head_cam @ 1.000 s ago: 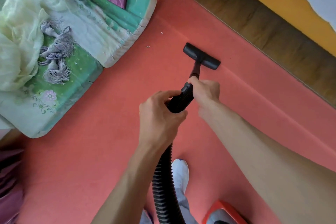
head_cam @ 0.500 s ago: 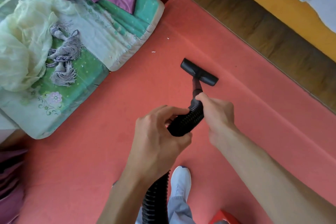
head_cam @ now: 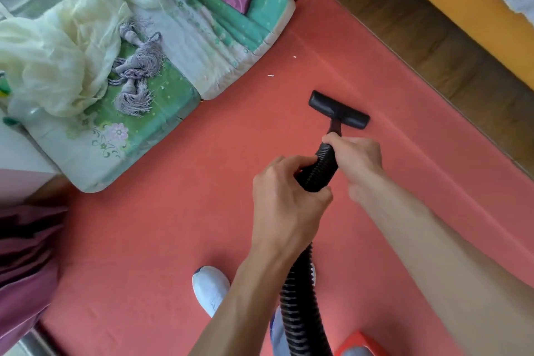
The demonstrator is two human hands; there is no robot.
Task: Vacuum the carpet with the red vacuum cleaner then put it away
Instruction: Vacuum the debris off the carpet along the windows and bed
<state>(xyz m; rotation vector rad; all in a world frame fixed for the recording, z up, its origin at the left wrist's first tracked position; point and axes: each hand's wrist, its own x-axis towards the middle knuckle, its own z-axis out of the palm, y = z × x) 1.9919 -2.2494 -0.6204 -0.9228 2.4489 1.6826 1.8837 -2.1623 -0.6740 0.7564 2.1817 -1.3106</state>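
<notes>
Nozzle (head_cam: 338, 110) sits flat on the carpet (head_cam: 173, 225), long axis crosswise to the hose (head_cam: 318, 170). Right hand (head_cam: 357, 162) is just behind it, left hand (head_cam: 284, 202) further back, fingers of both clamped round the hose. White specks (head_cam: 270, 76) lie ahead-left of the nozzle, so the next stroke probably angles that way.

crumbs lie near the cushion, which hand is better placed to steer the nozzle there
Right hand: it grips the black ribbed hose just behind the black T-shaped nozzle; left hand grips further back.

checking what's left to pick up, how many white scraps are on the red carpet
2. One scrap lies by the mattress corner; the other scrap lies nearer, between mattress and nozzle. More may be hidden.
</notes>
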